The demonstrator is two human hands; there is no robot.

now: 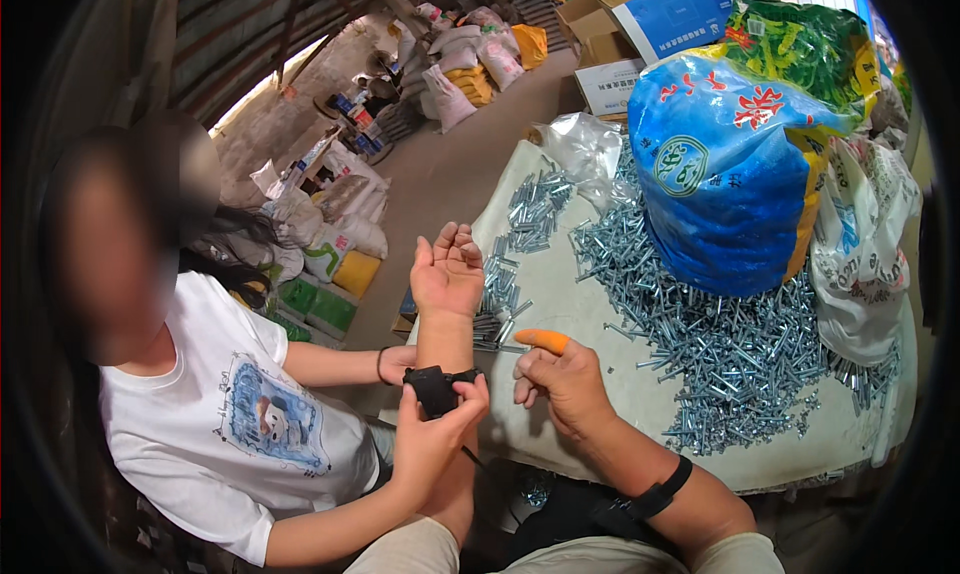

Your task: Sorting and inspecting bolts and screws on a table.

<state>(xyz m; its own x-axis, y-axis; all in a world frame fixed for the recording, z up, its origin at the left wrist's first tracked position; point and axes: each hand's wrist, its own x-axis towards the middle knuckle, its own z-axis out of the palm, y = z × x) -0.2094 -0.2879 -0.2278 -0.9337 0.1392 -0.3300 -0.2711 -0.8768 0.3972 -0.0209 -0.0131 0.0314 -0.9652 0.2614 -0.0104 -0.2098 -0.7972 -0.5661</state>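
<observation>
My left hand (448, 274) is raised palm up, its fingers loosely bent and apart, with nothing in it. A person in a white T-shirt (250, 404) at the left has both hands at my left wrist. Their fingers hold a small black device (437, 390) with a strap against it. My right hand (565, 384) hovers over the near edge of the table (600, 346). An orange finger cover (543, 341) is on its outstretched finger; the others curl loosely, and I see nothing held. A black band (655, 489) circles my right wrist.
A big pile of silvery screws (700, 354) spreads over the table, with smaller heaps (535, 209) at its left. On the pile stand a blue printed sack (725, 164) and a white plastic bag (865, 254). Cardboard boxes (610, 84) and filled sacks (480, 59) lie behind.
</observation>
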